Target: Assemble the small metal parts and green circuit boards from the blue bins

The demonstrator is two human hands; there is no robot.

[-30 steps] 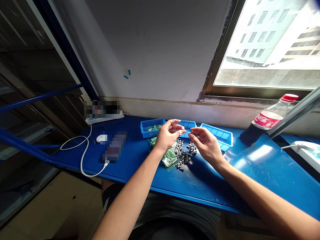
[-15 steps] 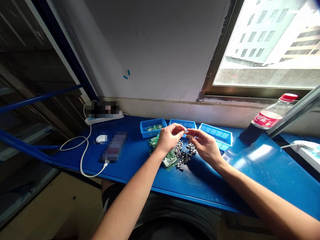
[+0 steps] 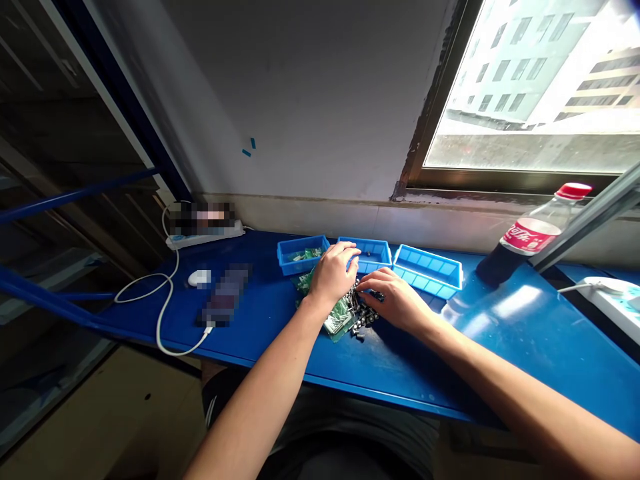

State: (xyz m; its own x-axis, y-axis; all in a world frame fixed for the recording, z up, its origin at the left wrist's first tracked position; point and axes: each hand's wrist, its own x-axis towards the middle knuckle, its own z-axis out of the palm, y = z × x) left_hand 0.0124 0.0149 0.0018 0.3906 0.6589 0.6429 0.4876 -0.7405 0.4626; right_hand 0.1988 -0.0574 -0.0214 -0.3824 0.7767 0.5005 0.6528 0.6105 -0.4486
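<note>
The left hand (image 3: 331,275) curves over the green pieces (image 3: 338,321) and the right hand (image 3: 400,301) is at the metal bits (image 3: 369,315), heaped close on the desk (image 3: 270,307) for easy reach, though I cannot tell whether either hand's bent fingers grip anything.

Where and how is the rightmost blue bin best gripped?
Probably by the rim of the near long wall of the rightmost blue bin, from above: thumb outside, fingers inside. Its open top leaves both faces of that thin, upright wall reachable.
</note>
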